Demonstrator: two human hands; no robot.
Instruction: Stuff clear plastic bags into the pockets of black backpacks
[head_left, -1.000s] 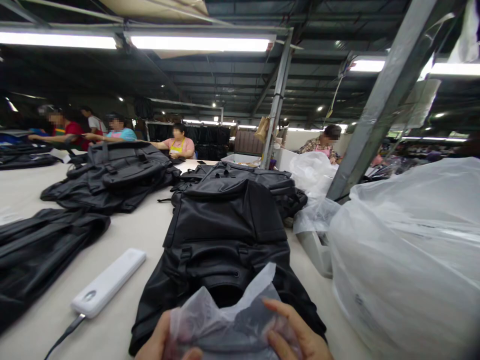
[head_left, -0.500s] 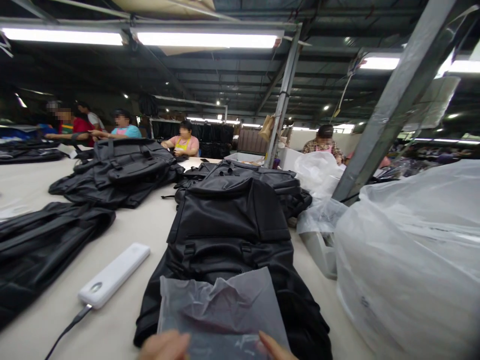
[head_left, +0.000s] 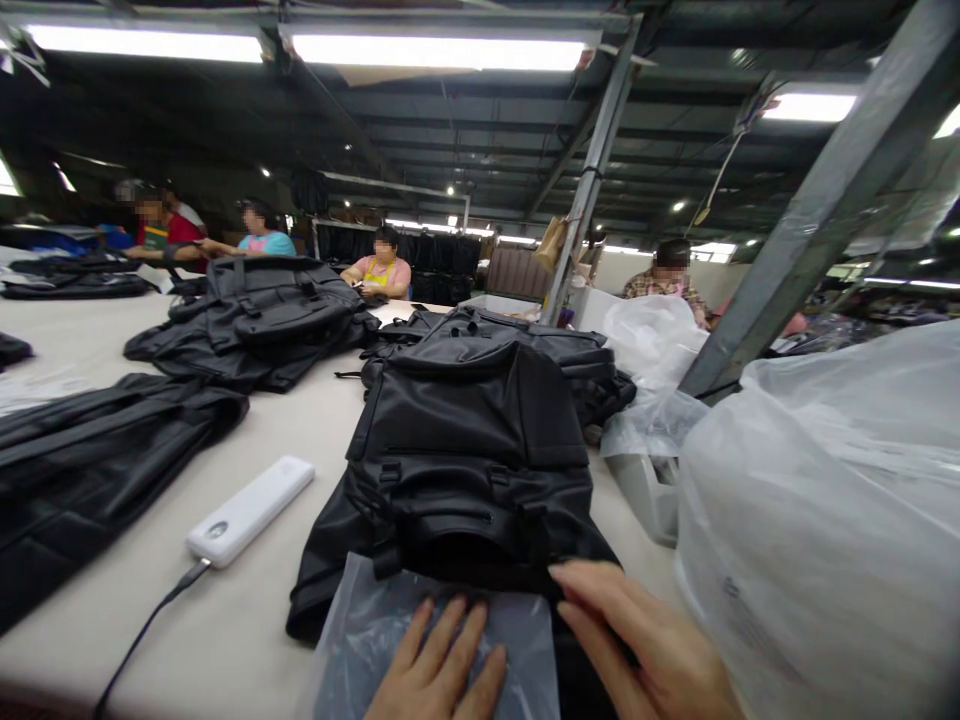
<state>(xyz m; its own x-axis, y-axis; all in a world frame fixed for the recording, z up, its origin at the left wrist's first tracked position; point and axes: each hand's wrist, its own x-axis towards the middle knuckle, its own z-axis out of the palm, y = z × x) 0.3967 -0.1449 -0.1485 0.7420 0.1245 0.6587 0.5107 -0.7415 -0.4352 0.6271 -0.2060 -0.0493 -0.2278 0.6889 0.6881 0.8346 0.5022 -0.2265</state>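
Note:
A black backpack (head_left: 472, 440) lies flat on the table straight ahead of me, its near end toward me. A thin translucent plastic bag (head_left: 360, 640) lies flat over that near end at the bottom of the view. My left hand (head_left: 439, 670) rests palm down on the plastic bag with fingers stretched out. My right hand (head_left: 645, 650) lies beside it, fingers extended, fingertips touching the backpack's near edge just above the bag. Neither hand grips anything.
A white power bank (head_left: 250, 510) with a cable lies left of the backpack on the pale table (head_left: 225, 620). More black backpacks (head_left: 255, 320) lie left and beyond. A large clear plastic sack (head_left: 825, 520) fills the right. Several people sit at the far end. A metal post (head_left: 585, 190) rises behind.
The plastic bag was held up crumpled between both hands, then spread out, and now lies flat under my left palm. Both hands opened and moved forward onto the bag and backpack.

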